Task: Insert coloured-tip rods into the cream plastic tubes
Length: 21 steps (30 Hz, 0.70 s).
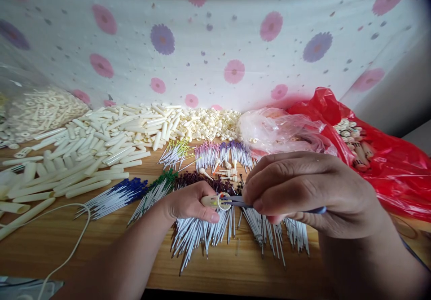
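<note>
**Slim tool (238, 199) meets the mouth of a cream barrel (209, 201)**

Across the bottom of the frame lies the bare wood of the counter (111, 255), with a pale cord (82, 232) curling up its lower left. Just below the centre, the left hand (191, 202) has its thumb and fingers clamped on the cream barrel, whose round open end faces right. The right hand (303, 187), right of centre, has its fingers closed on the slim grey-blue tool — it looks like tweezers — with the tip at or inside that opening; how deep it reaches cannot be told. A little red and yellow shows inside the rim.

Beneath the hands, dark-topped sticks (198, 237) fan toward the viewer, and more white sticks (266, 230) lie under the right hand. Left of centre are green-topped sticks (151, 199) and blue-topped sticks (116, 196).

Farther off, small bunches with yellow tops (177, 152), pink tops (207, 152) and purple tops (240, 154) lie in a row. Cream tubes (81, 165) heap up at left — short slotted pieces (208, 125) beside them at mid-frame. A clear bag (47, 111) sits at far left, a pinkish bag (283, 131) and a red bag (393, 169) at right. Flowered cloth (215, 35) fills the top.
</note>
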Each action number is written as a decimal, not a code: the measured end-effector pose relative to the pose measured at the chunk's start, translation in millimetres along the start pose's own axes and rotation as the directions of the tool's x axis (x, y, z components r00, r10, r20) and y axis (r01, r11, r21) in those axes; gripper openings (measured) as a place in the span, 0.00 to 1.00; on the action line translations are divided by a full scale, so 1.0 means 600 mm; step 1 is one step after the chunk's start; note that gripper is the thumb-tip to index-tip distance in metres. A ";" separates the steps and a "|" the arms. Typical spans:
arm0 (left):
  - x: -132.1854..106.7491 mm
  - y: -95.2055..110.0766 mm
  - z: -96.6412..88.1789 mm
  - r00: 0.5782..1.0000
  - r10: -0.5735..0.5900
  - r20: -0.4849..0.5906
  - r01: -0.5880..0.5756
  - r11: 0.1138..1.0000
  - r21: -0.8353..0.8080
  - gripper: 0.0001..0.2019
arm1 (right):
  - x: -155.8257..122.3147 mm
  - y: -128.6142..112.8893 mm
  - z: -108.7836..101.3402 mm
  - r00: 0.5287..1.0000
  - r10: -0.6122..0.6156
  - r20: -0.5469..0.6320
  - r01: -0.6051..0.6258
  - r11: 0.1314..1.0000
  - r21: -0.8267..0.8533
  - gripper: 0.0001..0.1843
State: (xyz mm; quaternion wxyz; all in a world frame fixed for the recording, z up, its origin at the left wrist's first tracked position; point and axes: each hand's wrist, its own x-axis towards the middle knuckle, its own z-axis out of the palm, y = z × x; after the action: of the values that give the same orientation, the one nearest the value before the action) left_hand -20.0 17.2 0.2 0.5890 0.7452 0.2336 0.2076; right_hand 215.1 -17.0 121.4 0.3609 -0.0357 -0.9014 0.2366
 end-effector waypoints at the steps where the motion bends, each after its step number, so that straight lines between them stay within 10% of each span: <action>1: 0.000 0.000 -0.001 0.997 -0.031 0.065 0.033 0.999 -0.031 0.23 | 0.000 -0.001 -0.001 1.000 0.002 0.005 -0.002 1.000 -0.005 0.10; 14: 0.004 0.003 -0.002 1.000 -0.029 0.012 0.029 0.998 -0.047 0.23 | -0.012 -0.001 0.020 0.954 0.068 -0.291 -0.110 0.986 -0.127 0.06; 21: 0.006 0.006 0.001 1.000 -0.030 0.006 0.030 0.998 -0.059 0.25 | -0.013 -0.001 0.020 0.964 0.095 -0.246 -0.130 0.983 -0.130 0.05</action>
State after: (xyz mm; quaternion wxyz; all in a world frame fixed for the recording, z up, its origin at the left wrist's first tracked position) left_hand -16.5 17.8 3.6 0.6146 0.7244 0.2368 0.2036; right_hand 213.2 -24.1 109.2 0.4492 -0.1412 -0.8626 0.1848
